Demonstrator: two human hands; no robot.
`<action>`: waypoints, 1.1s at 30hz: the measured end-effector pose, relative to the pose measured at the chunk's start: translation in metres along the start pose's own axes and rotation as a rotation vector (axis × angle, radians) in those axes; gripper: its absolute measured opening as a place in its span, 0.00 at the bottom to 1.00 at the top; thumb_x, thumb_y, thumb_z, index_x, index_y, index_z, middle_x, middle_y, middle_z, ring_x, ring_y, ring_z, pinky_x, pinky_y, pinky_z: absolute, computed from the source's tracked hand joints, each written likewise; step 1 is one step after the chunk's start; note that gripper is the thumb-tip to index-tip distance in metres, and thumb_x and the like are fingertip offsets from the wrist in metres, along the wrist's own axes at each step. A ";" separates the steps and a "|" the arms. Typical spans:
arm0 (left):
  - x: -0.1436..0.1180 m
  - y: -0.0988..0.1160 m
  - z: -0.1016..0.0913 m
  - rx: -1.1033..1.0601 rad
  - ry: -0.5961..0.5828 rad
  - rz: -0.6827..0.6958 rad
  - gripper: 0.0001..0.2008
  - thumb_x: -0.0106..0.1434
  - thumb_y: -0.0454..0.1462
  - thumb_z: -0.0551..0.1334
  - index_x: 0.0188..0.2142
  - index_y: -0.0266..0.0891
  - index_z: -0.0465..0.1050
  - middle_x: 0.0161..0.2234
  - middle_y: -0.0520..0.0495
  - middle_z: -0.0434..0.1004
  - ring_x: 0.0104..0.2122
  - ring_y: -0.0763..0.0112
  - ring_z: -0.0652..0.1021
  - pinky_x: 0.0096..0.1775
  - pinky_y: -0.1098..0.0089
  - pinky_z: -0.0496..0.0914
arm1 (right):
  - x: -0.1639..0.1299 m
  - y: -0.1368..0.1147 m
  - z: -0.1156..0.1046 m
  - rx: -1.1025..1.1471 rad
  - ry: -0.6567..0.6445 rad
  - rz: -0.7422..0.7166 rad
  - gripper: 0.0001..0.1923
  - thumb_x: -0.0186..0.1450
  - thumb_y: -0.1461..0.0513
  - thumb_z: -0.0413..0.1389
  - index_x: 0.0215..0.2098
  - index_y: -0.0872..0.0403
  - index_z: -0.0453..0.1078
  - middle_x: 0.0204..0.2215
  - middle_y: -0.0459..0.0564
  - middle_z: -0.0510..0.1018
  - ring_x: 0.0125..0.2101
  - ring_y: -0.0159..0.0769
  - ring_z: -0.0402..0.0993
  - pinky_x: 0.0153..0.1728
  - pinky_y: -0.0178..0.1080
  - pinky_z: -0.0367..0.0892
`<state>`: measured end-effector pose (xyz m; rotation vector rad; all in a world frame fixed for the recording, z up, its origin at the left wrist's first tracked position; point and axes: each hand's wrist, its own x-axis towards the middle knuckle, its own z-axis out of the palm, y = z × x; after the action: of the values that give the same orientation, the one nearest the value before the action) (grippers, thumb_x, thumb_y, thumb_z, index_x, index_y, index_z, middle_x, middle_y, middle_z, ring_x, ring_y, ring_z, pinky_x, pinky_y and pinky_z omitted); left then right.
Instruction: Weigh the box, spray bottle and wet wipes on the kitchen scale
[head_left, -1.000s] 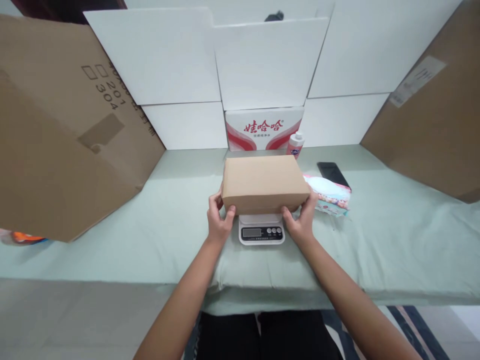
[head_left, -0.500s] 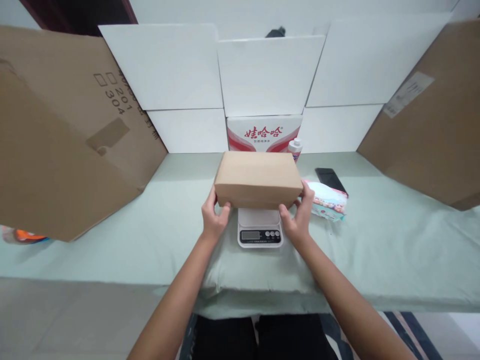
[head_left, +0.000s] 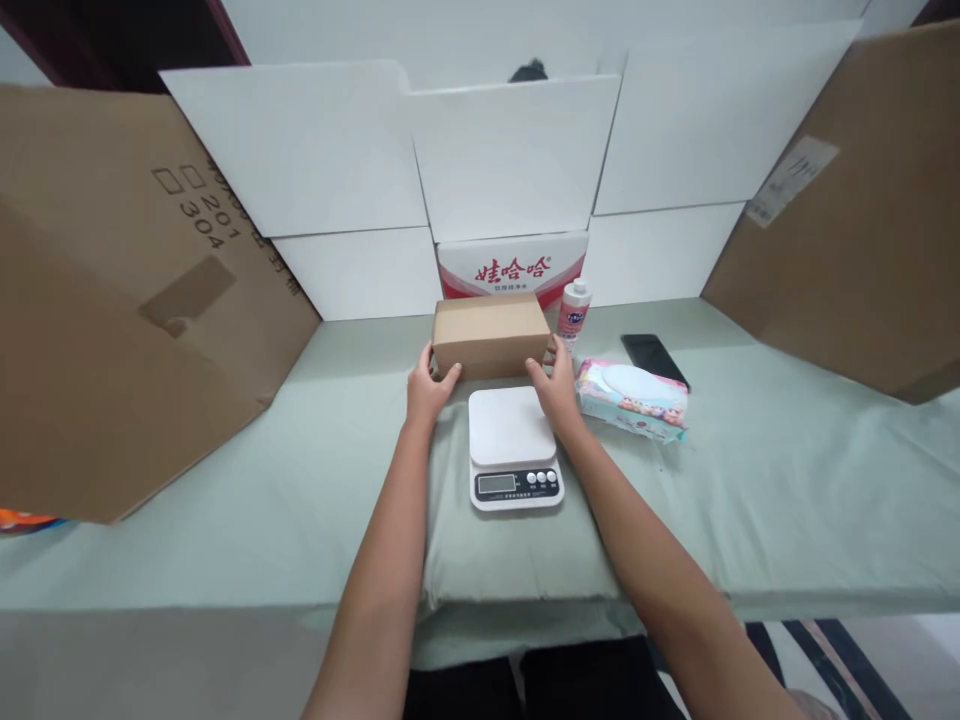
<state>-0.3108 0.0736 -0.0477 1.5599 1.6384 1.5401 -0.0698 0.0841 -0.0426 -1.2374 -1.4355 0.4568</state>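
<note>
A plain brown cardboard box point(head_left: 491, 335) is behind the white kitchen scale point(head_left: 513, 445), held by its two ends. My left hand point(head_left: 430, 388) grips the left end, thumb on the front face and fingers around the side. At the right end my right hand point(head_left: 553, 380) grips it the same way, with its fingers partly hidden. The scale's white platform is bare, and its display shows no readable digits. Whether the box's underside touches the cloth cannot be made out.
Right of the box stand a pink-labelled white bottle point(head_left: 574, 312), a tissue pack point(head_left: 634, 400) and a black phone point(head_left: 655, 360). White panels and a red-lettered carton point(head_left: 513, 268) line the back. Large cardboard sheets point(head_left: 135, 320) flank both sides of the green tablecloth point(head_left: 360, 530).
Both hands have carried the box away from me and lower, from above the scale to behind it. The scale's platform and the bottle are now uncovered. The camera view has shifted slightly.
</note>
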 end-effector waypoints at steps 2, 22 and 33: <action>-0.002 0.006 -0.005 0.170 0.036 0.021 0.34 0.60 0.44 0.69 0.64 0.42 0.66 0.63 0.36 0.75 0.63 0.50 0.76 0.60 0.51 0.75 | -0.008 -0.002 -0.002 0.026 -0.002 0.080 0.42 0.63 0.48 0.58 0.71 0.55 0.57 0.59 0.64 0.68 0.48 0.47 0.73 0.53 0.55 0.74; 0.000 0.012 0.008 0.287 -0.104 -0.084 0.14 0.66 0.40 0.64 0.49 0.45 0.64 0.57 0.40 0.82 0.46 0.57 0.83 0.51 0.56 0.73 | 0.010 -0.021 -0.010 0.378 -0.335 0.263 0.48 0.67 0.40 0.54 0.75 0.56 0.50 0.76 0.64 0.54 0.62 0.50 0.71 0.60 0.56 0.71; -0.029 0.102 0.051 0.062 -0.619 0.162 0.34 0.60 0.55 0.70 0.61 0.47 0.67 0.60 0.38 0.80 0.58 0.50 0.81 0.56 0.55 0.74 | -0.037 0.002 -0.226 -0.503 -0.124 0.031 0.54 0.52 0.35 0.68 0.68 0.53 0.67 0.62 0.65 0.75 0.64 0.69 0.64 0.61 0.70 0.66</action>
<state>-0.2149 0.0461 0.0142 1.9837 1.2365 0.9286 0.1252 -0.0271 0.0044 -1.6534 -1.7010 0.1964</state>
